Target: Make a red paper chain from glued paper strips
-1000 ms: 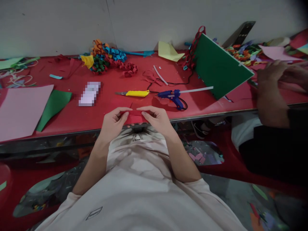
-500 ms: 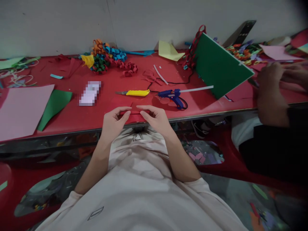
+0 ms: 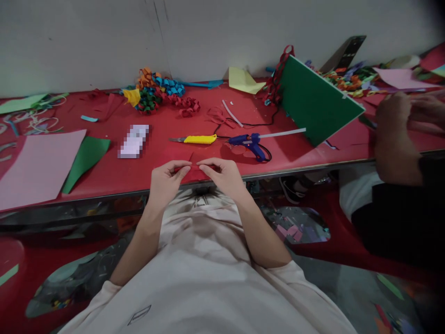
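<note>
Between my hands, close to the table's front edge, is a narrow piece of red paper [image 3: 194,168] that blends with the red tabletop. My left hand [image 3: 166,180] pinches its left end between thumb and fingertips. From the other side, the thumb and fingers of my right hand [image 3: 224,175] close on it too. The fingertips of both hands nearly meet, and they hide part of the paper. Just beyond them lie a yellow utility knife [image 3: 200,139] with its blade out to the left and a blue glue gun [image 3: 248,144] holding a white glue stick [image 3: 283,132].
Pink paper [image 3: 41,162], green paper [image 3: 85,160] and a blurred-out rectangle [image 3: 134,141] lie to the left. Curled paper chains [image 3: 160,90] sit at the back. A green board [image 3: 316,102] leans at right, beside another person's hand [image 3: 394,111]. The glue gun's black cord crosses the tabletop.
My fingertips have come closer together on the red paper. The whole view has shifted slightly; the knife and glue gun stay in place on the table.
</note>
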The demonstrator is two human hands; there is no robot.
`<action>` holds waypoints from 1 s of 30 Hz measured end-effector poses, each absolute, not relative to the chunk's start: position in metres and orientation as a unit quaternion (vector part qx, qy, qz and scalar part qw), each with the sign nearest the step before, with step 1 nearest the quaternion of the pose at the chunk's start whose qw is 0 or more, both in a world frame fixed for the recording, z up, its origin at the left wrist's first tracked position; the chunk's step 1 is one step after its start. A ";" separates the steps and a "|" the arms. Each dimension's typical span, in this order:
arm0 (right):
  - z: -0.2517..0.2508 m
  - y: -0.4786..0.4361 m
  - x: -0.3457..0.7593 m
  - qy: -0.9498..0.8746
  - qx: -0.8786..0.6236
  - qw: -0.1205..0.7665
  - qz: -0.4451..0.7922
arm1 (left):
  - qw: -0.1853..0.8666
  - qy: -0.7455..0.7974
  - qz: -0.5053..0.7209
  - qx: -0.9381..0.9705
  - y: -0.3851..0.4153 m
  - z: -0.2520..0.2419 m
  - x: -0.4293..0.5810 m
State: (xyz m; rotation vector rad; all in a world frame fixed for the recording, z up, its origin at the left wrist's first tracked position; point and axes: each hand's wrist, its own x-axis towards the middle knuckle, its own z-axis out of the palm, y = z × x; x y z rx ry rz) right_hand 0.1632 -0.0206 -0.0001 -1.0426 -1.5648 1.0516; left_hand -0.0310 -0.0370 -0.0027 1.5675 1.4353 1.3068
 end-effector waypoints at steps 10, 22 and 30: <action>-0.008 -0.022 0.161 -0.657 -0.440 0.464 0.399 | 0.315 0.587 0.467 0.581 -0.039 -0.002 -0.030; -0.002 -0.016 0.175 -0.691 -0.413 0.433 0.406 | 0.289 0.533 0.434 0.667 -0.045 0.010 -0.045; -0.001 -0.015 0.170 -0.564 -0.385 0.476 0.554 | 0.170 0.430 0.417 0.783 -0.048 0.011 -0.056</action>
